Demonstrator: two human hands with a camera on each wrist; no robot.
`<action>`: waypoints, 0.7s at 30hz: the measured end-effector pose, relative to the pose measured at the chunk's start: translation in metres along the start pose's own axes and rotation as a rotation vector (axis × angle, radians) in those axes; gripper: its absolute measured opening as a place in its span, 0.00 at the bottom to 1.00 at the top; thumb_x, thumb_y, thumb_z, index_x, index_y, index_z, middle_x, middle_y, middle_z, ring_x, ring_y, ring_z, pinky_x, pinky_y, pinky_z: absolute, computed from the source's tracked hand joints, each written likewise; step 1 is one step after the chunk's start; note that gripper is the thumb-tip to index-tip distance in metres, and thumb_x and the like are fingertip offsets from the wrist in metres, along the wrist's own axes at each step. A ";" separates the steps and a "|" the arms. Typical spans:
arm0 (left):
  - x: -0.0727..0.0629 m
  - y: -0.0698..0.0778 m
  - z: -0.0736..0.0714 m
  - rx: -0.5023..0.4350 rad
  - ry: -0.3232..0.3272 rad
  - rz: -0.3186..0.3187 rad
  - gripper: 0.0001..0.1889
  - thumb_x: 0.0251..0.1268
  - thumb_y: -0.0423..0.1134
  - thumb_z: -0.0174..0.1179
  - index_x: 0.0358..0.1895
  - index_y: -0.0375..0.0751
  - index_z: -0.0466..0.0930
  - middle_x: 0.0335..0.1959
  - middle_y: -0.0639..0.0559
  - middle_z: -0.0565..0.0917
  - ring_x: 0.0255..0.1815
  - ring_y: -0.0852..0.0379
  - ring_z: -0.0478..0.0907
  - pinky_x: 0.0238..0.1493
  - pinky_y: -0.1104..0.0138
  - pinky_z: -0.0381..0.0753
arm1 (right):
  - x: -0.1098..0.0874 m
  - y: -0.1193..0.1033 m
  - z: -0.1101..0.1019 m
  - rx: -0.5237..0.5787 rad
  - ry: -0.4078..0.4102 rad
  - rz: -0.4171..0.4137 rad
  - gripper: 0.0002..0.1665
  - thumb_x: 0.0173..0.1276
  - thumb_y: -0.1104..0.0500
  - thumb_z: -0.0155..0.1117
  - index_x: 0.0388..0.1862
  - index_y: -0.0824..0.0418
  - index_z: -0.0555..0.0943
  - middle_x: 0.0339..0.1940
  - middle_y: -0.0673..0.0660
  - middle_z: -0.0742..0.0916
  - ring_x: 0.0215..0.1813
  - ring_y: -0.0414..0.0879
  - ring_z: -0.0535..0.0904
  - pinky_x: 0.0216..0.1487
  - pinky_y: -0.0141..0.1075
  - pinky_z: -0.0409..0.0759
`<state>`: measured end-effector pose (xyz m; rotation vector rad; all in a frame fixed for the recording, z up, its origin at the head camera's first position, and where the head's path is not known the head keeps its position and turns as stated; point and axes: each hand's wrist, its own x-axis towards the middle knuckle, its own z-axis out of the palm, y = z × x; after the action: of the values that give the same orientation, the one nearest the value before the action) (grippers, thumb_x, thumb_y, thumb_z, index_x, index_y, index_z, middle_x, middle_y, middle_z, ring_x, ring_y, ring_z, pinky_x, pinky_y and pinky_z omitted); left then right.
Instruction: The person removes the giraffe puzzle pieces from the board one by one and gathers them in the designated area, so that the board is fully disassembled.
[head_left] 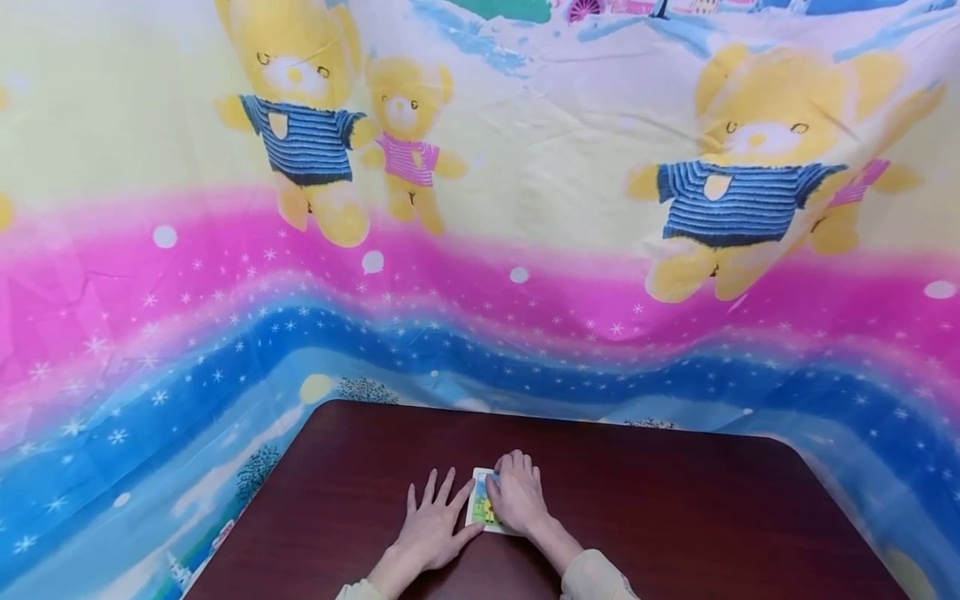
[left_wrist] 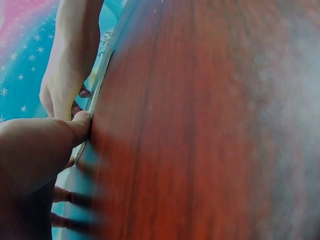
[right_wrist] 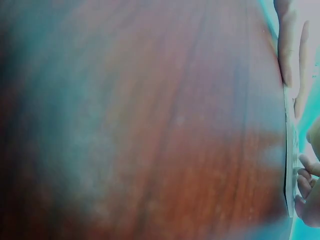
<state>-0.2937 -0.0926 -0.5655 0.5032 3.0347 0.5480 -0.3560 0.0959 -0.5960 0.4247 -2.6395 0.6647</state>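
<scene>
A flat rectangular picture card (head_left: 483, 504) with a white border lies on the dark table, its print blue, green and yellow. My left hand (head_left: 433, 527) rests at its left side, fingers spread and mostly straight. The left thumb (left_wrist: 80, 122) touches the near left edge, and the forefinger lies by the upper left edge. Over the card's right half is my right hand (head_left: 519, 493), with bent fingers close to its surface. In the right wrist view, curled fingertips (right_wrist: 304, 184) are above the card's thin edge (right_wrist: 289, 150). Whether they pinch anything is hidden.
The reddish-brown table (head_left: 660, 508) has rounded far corners. A printed cloth (head_left: 525, 183) with bears, snowflakes and pink and blue bands hangs behind it and down both sides.
</scene>
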 end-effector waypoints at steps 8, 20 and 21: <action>0.000 0.000 0.002 0.000 -0.002 -0.001 0.40 0.79 0.68 0.58 0.86 0.54 0.68 0.88 0.35 0.64 0.89 0.24 0.56 0.80 0.19 0.55 | 0.001 -0.008 -0.012 0.059 -0.070 0.075 0.10 0.80 0.55 0.67 0.43 0.60 0.79 0.44 0.55 0.79 0.48 0.50 0.72 0.46 0.41 0.67; 0.000 0.000 0.002 -0.014 0.017 0.004 0.39 0.78 0.66 0.60 0.84 0.52 0.70 0.88 0.34 0.64 0.89 0.24 0.56 0.80 0.19 0.54 | -0.002 -0.001 -0.014 0.191 -0.078 0.013 0.16 0.74 0.55 0.76 0.52 0.60 0.82 0.46 0.54 0.85 0.48 0.47 0.75 0.47 0.39 0.67; 0.000 0.000 0.003 -0.009 0.021 0.007 0.39 0.78 0.66 0.60 0.84 0.52 0.70 0.88 0.34 0.65 0.89 0.24 0.56 0.80 0.19 0.55 | -0.003 0.000 -0.014 0.187 -0.078 0.004 0.17 0.73 0.55 0.77 0.54 0.61 0.83 0.47 0.55 0.86 0.49 0.48 0.76 0.47 0.39 0.68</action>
<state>-0.2937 -0.0916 -0.5679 0.5105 3.0503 0.5706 -0.3493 0.1034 -0.5858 0.5082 -2.6606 0.9188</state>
